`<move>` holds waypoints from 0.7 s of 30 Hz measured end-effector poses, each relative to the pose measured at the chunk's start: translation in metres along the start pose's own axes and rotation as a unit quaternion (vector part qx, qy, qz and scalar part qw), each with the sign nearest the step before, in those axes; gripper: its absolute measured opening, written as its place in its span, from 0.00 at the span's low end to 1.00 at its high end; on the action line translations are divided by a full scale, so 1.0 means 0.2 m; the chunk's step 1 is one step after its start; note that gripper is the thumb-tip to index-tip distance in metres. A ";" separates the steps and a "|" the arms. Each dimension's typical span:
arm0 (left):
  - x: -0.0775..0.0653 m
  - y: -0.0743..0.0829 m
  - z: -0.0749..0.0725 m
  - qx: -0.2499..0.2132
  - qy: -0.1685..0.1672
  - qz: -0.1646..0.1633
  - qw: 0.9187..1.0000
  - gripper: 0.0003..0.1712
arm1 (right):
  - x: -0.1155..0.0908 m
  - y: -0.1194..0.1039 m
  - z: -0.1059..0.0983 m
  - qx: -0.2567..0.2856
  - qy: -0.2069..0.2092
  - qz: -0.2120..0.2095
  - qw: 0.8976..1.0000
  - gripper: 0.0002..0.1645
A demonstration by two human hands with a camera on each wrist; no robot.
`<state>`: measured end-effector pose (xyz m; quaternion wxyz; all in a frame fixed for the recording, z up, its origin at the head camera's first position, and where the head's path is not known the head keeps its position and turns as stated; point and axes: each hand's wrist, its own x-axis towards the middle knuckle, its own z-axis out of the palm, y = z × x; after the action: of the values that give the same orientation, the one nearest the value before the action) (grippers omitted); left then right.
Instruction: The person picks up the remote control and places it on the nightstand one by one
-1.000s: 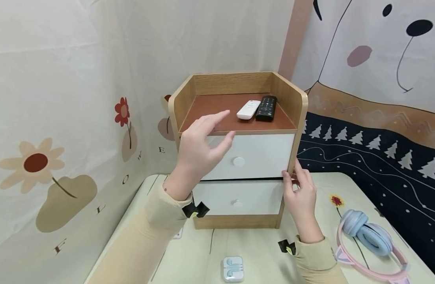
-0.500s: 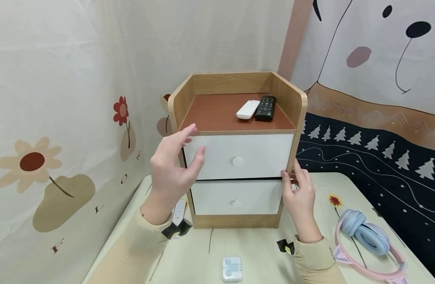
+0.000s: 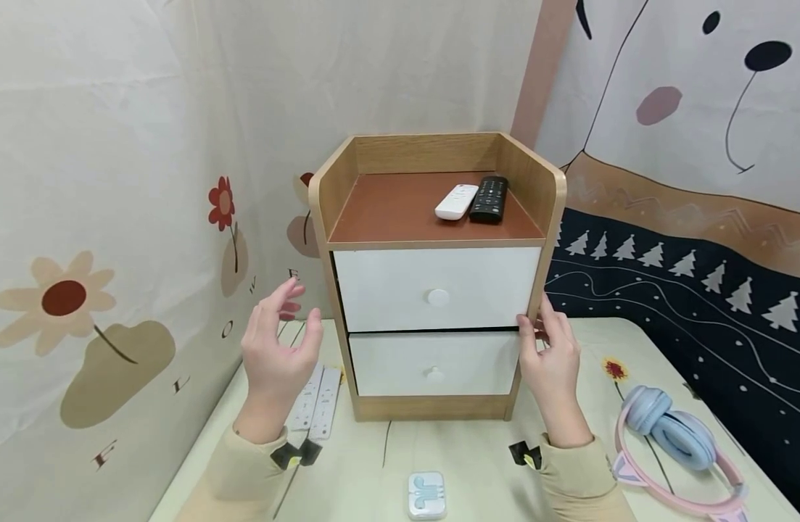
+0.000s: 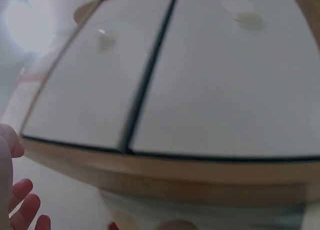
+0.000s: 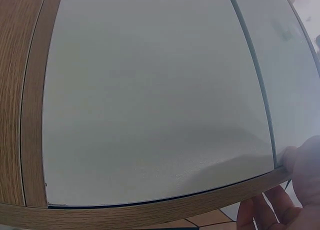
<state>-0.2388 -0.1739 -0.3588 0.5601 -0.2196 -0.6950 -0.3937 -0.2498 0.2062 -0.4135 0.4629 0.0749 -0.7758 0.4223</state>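
A small wooden cabinet point(image 3: 432, 408) with two white drawers stands on the table. Both its upper drawer point(image 3: 386, 290) and lower drawer point(image 3: 386, 366) are closed, each with a round white knob. My right hand point(image 3: 555, 366) grips the cabinet's right side, thumb on the front edge and fingers along the outer side; the right wrist view shows this hand point(image 5: 300, 190) at the edge too. To the left of the cabinet, my left hand point(image 3: 275, 370) is raised in the air with fingers spread and holds nothing. In the left wrist view only a few fingertips point(image 4: 25, 210) show.
On the cabinet's brown top lie a white remote point(image 3: 457, 202) and a black remote point(image 3: 489, 199). Two long white remotes point(image 3: 326, 402) lie on the table point(image 3: 373, 478), partly behind my left hand. Boxed earphones point(image 3: 427, 495) sit in front, and pink-and-blue headphones point(image 3: 687, 438) at the right.
My left hand has moved left and down, away from the front of the upper drawer to beside the cabinet. The white remotes on the table have come into sight. My right hand stays put.
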 end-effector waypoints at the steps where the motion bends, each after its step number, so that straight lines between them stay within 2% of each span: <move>1: -0.03 -0.03 -0.01 0.005 -0.003 -0.008 1.000 0.29 | 0.00 0.00 0.00 0.001 0.000 -0.001 1.000 0.35; 6: -0.17 -0.16 -0.04 0.046 -0.037 -0.060 0.996 0.31 | 0.01 0.00 0.00 0.002 0.002 -0.001 1.000 0.35; 13: -0.38 -0.30 -0.08 0.096 -0.105 -0.133 0.981 0.34 | 0.01 0.00 -0.01 0.000 -0.002 0.003 1.000 0.35; 16: -0.46 -0.34 -0.09 0.119 -0.138 -0.166 0.969 0.35 | 0.01 0.00 -0.01 0.000 -0.005 0.005 1.000 0.35; 21: -0.55 -0.40 -0.13 0.167 -0.220 -0.212 0.937 0.39 | 0.00 -0.01 0.00 0.002 -0.005 0.007 1.000 0.35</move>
<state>-0.2517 -0.2269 -0.4867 0.3253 -0.0515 -0.8869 -0.3240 -0.2483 0.2053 -0.4123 0.4562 0.0725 -0.7775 0.4268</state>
